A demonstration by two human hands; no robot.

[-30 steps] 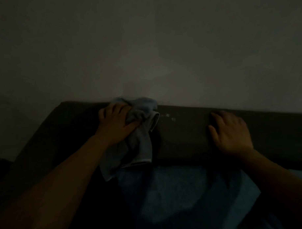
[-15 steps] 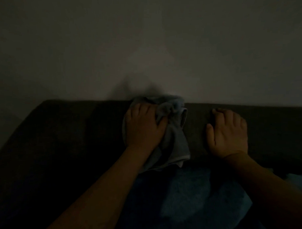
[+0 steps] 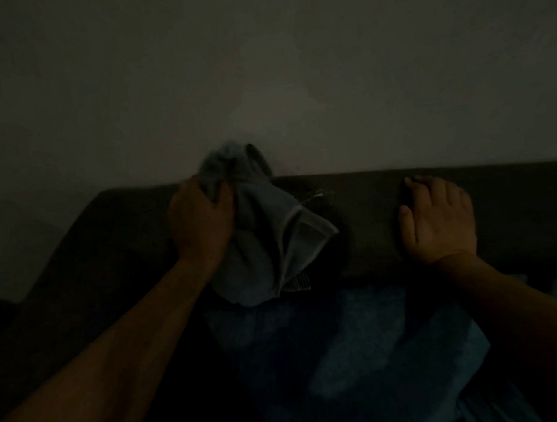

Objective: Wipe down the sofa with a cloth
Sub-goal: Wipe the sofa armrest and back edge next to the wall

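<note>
Head view shows the left hand [image 3: 199,219] at about 9 o'clock, fingers curled tight around a bunched blue cloth [image 3: 263,242] on the top of the dark sofa [image 3: 365,220] back, while the right hand [image 3: 438,221] at 3 o'clock lies flat on it with straight fingers. Half a second ago the cloth sat closer to the right hand; now it has slid back toward 9 o'clock. That looks like back-and-forth rubbing, so the wiping is likely mid-way, with more sofa left.

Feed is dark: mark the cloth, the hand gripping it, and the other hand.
cloth [image 3: 263,242], head view, hanging middle fold.
left hand [image 3: 199,220], head view, back of hand.
right hand [image 3: 438,222], head view, back of hand.
</note>
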